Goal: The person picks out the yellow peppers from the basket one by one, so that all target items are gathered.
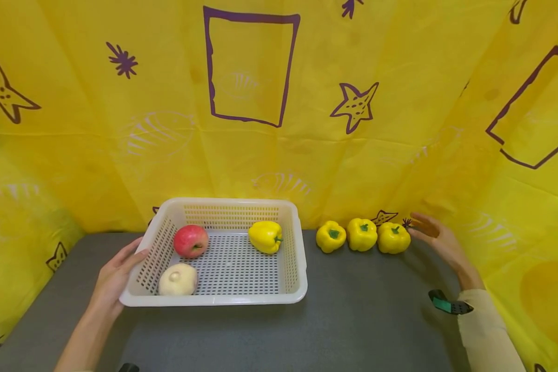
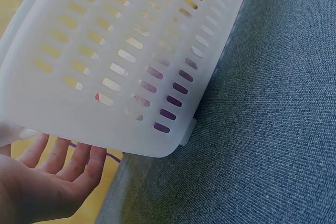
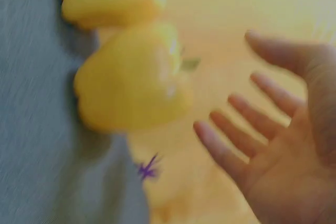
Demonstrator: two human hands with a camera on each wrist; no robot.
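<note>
A white perforated plastic basket [image 1: 242, 299] stands on the dark tabletop. My left hand [image 1: 109, 281] grips its left rim, thumb over the edge and fingers beneath it. Inside lie a red apple [image 1: 191, 241], a cream-coloured bulb with a knobby top [image 1: 178, 279], and a yellow bell pepper [image 1: 265, 237] on its side. Right of the basket, three more yellow bell peppers form a row: a left one [image 1: 331, 236], a middle one [image 1: 362, 234] and a right one [image 1: 394, 238]. Beside that last pepper, my right hand [image 1: 439, 243] reaches with spread fingers and holds nothing; the right wrist view shows a gap between them.
A yellow cloth [image 1: 260, 155] with starfish and fish drawings hangs behind the table and along both sides. The grey fabric-like tabletop [image 1: 353, 320] extends in front of the basket and peppers. A dark band [image 1: 450, 303] circles my right wrist.
</note>
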